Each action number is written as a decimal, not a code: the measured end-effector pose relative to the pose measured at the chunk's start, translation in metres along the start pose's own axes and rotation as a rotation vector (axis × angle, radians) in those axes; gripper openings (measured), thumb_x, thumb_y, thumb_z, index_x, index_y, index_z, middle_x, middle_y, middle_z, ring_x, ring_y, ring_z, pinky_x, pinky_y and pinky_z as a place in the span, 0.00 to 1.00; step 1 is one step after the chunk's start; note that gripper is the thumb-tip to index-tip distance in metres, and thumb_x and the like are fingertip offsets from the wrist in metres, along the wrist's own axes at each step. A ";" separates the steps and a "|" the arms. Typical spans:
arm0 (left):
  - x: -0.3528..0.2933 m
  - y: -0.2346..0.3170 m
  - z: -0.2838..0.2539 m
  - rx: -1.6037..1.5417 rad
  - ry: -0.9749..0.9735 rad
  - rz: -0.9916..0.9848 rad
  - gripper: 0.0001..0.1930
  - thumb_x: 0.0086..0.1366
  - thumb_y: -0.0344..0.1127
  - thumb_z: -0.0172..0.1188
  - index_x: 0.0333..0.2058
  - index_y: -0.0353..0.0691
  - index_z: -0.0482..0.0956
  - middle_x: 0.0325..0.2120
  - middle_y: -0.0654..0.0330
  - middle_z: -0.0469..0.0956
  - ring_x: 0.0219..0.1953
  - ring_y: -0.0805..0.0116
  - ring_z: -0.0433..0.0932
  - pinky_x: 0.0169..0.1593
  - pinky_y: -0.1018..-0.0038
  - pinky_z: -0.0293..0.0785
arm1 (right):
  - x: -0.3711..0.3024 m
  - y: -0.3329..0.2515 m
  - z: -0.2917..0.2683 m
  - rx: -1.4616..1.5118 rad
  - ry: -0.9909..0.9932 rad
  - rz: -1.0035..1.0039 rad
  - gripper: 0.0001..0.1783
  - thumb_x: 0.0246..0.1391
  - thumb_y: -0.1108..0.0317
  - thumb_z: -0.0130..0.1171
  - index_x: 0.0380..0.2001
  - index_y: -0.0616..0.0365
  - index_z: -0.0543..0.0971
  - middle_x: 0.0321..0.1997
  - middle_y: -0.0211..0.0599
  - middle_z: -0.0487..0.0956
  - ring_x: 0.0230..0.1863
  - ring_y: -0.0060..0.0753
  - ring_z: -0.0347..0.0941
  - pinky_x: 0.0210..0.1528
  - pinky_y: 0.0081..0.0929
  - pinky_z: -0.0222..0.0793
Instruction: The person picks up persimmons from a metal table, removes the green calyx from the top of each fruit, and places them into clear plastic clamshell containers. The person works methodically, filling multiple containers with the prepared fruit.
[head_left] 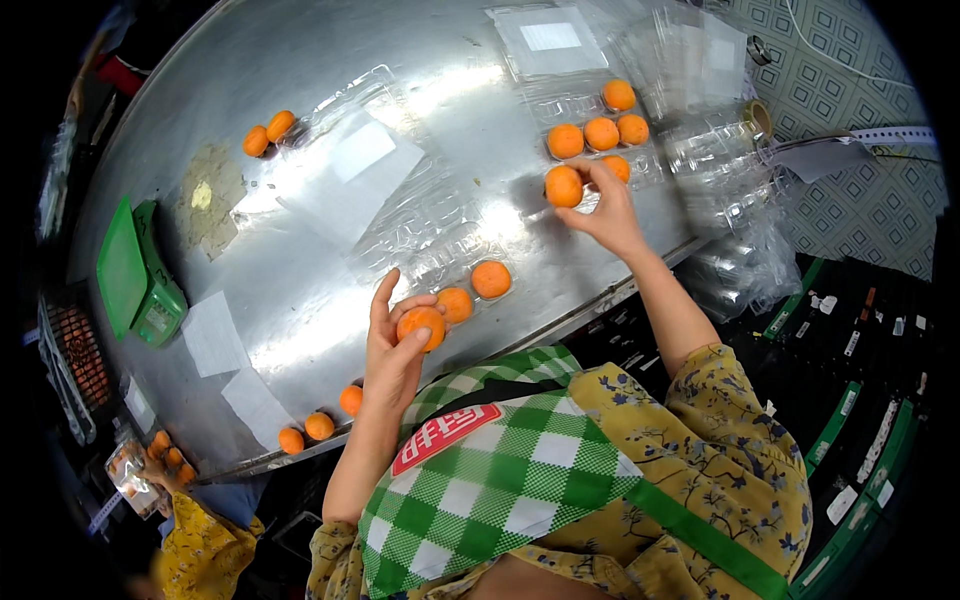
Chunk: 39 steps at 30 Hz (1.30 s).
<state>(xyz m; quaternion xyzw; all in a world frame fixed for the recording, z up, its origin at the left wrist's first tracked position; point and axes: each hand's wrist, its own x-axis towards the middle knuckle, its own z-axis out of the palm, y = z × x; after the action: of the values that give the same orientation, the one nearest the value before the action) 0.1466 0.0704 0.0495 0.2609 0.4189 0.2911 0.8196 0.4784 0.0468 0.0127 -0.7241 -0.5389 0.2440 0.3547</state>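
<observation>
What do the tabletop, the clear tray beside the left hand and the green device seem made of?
Tabletop: apparently metal, perhaps steel, satin; grey with broad, soft reflections.
Clear tray: likely thin plastic, glossy; see-through, with sharp glints along moulded edges.
Green device: probably plastic, smooth; evenly coloured, slight sheen.

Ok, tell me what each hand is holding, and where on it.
Left hand: an orange fruit, gripped at its left side between thumb and fingers. Right hand: another orange fruit, gripped at its right side, likewise.
</observation>
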 end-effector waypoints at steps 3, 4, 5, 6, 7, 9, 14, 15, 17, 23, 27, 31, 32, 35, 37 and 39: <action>0.000 0.005 0.002 -0.089 -0.088 -0.027 0.48 0.47 0.19 0.57 0.66 0.49 0.47 0.50 0.53 0.69 0.54 0.61 0.69 0.53 0.65 0.72 | 0.010 0.022 -0.012 -0.445 0.084 -0.220 0.30 0.30 0.68 0.71 0.42 0.53 0.74 0.40 0.35 0.74 0.46 0.42 0.68 0.50 0.37 0.63; 0.000 0.006 0.004 -0.076 -0.103 -0.027 0.49 0.45 0.18 0.55 0.67 0.50 0.46 0.50 0.53 0.68 0.55 0.62 0.69 0.53 0.67 0.72 | 0.012 0.027 -0.015 -0.507 0.068 -0.219 0.30 0.29 0.68 0.71 0.42 0.53 0.74 0.40 0.34 0.73 0.46 0.41 0.67 0.49 0.36 0.63; 0.001 0.009 0.006 -0.062 -0.118 -0.025 0.50 0.43 0.17 0.52 0.67 0.51 0.46 0.51 0.53 0.68 0.55 0.62 0.68 0.53 0.68 0.71 | 0.014 0.032 -0.016 -0.568 0.051 -0.218 0.30 0.29 0.68 0.71 0.42 0.52 0.74 0.40 0.34 0.72 0.46 0.40 0.67 0.49 0.36 0.63; 0.002 0.011 0.008 -0.048 -0.133 -0.024 0.51 0.40 0.16 0.50 0.67 0.51 0.45 0.52 0.53 0.67 0.56 0.62 0.68 0.53 0.70 0.71 | 0.016 0.035 -0.018 -0.629 0.034 -0.218 0.30 0.29 0.68 0.71 0.42 0.52 0.74 0.40 0.33 0.72 0.46 0.39 0.67 0.48 0.36 0.63; 0.003 0.013 0.010 -0.024 -0.152 -0.010 0.52 0.40 0.17 0.51 0.67 0.51 0.44 0.52 0.52 0.67 0.56 0.60 0.68 0.55 0.67 0.69 | 0.017 0.037 -0.020 -0.659 0.010 -0.222 0.30 0.28 0.68 0.72 0.42 0.51 0.74 0.40 0.33 0.71 0.46 0.39 0.67 0.48 0.36 0.62; 0.003 0.018 0.012 0.024 -0.173 0.028 0.53 0.39 0.18 0.54 0.67 0.50 0.44 0.53 0.51 0.66 0.57 0.58 0.68 0.59 0.62 0.66 | 0.022 0.036 -0.019 -0.708 -0.047 -0.248 0.31 0.27 0.67 0.73 0.42 0.51 0.74 0.41 0.32 0.70 0.46 0.38 0.66 0.47 0.36 0.62; 0.005 0.024 0.020 0.147 -0.235 0.143 0.53 0.44 0.19 0.57 0.68 0.51 0.41 0.53 0.50 0.66 0.58 0.54 0.67 0.59 0.61 0.65 | 0.030 0.035 -0.022 -0.760 -0.142 -0.287 0.33 0.26 0.68 0.73 0.43 0.49 0.74 0.42 0.34 0.70 0.48 0.42 0.65 0.49 0.39 0.60; 0.006 0.025 0.020 0.157 -0.244 0.167 0.52 0.45 0.19 0.58 0.68 0.51 0.40 0.53 0.49 0.66 0.58 0.54 0.67 0.59 0.61 0.65 | 0.031 0.034 -0.023 -0.785 -0.164 -0.282 0.33 0.26 0.67 0.73 0.43 0.49 0.74 0.42 0.34 0.70 0.49 0.42 0.64 0.49 0.39 0.60; 0.009 0.025 0.019 0.186 -0.277 0.240 0.52 0.48 0.21 0.61 0.68 0.51 0.40 0.53 0.49 0.66 0.57 0.53 0.68 0.59 0.60 0.66 | 0.032 0.032 -0.026 -0.789 -0.205 -0.292 0.34 0.25 0.68 0.74 0.43 0.49 0.74 0.42 0.33 0.70 0.48 0.42 0.64 0.49 0.39 0.60; 0.007 0.029 0.024 0.248 -0.287 0.411 0.54 0.50 0.23 0.64 0.67 0.51 0.36 0.52 0.48 0.68 0.57 0.53 0.69 0.57 0.59 0.69 | 0.034 0.017 -0.027 -0.831 -0.253 -0.268 0.34 0.27 0.69 0.74 0.45 0.51 0.74 0.44 0.33 0.71 0.49 0.40 0.65 0.50 0.37 0.60; 0.004 0.031 0.025 0.326 -0.303 0.552 0.55 0.50 0.23 0.65 0.67 0.52 0.33 0.52 0.47 0.68 0.58 0.52 0.67 0.58 0.58 0.68 | 0.020 -0.021 -0.012 -0.262 -0.248 -0.229 0.29 0.33 0.64 0.73 0.44 0.52 0.76 0.42 0.34 0.75 0.47 0.36 0.70 0.49 0.33 0.64; 0.005 0.028 0.023 0.403 -0.422 0.706 0.55 0.50 0.22 0.65 0.67 0.51 0.34 0.52 0.50 0.69 0.63 0.52 0.61 0.60 0.59 0.64 | -0.021 -0.074 0.035 1.138 -0.936 0.269 0.33 0.53 0.43 0.56 0.52 0.57 0.73 0.47 0.36 0.77 0.47 0.30 0.73 0.50 0.29 0.68; 0.005 0.029 0.025 0.408 -0.450 0.708 0.55 0.50 0.23 0.65 0.67 0.51 0.34 0.52 0.50 0.70 0.64 0.51 0.60 0.61 0.58 0.63 | -0.034 -0.080 0.050 1.322 -0.982 0.371 0.34 0.54 0.42 0.54 0.54 0.58 0.71 0.48 0.36 0.76 0.48 0.31 0.73 0.50 0.30 0.68; 0.003 0.034 0.027 0.445 -0.498 0.685 0.57 0.49 0.25 0.68 0.67 0.51 0.32 0.52 0.48 0.71 0.65 0.50 0.57 0.62 0.57 0.62 | -0.049 -0.107 0.075 1.652 -1.023 0.497 0.37 0.56 0.40 0.51 0.57 0.58 0.66 0.51 0.36 0.73 0.49 0.32 0.72 0.49 0.33 0.69; 0.001 0.036 0.024 0.467 -0.495 0.621 0.60 0.48 0.28 0.70 0.67 0.52 0.28 0.51 0.44 0.71 0.65 0.47 0.57 0.61 0.57 0.63 | -0.053 -0.123 0.080 1.751 -0.967 0.602 0.37 0.58 0.42 0.49 0.60 0.58 0.61 0.54 0.37 0.70 0.47 0.32 0.72 0.46 0.33 0.70; 0.000 0.037 0.020 0.378 -0.504 0.563 0.60 0.48 0.29 0.70 0.67 0.52 0.29 0.52 0.43 0.70 0.65 0.49 0.58 0.60 0.58 0.65 | -0.052 -0.122 0.086 1.753 -1.044 0.504 0.35 0.58 0.43 0.49 0.59 0.58 0.62 0.53 0.37 0.71 0.48 0.32 0.71 0.46 0.32 0.71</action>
<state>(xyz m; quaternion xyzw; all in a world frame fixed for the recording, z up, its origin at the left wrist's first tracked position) 0.1542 0.0922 0.0849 0.5739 0.1635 0.3490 0.7226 0.3259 0.0395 0.0521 -0.1101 -0.0934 0.8972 0.4173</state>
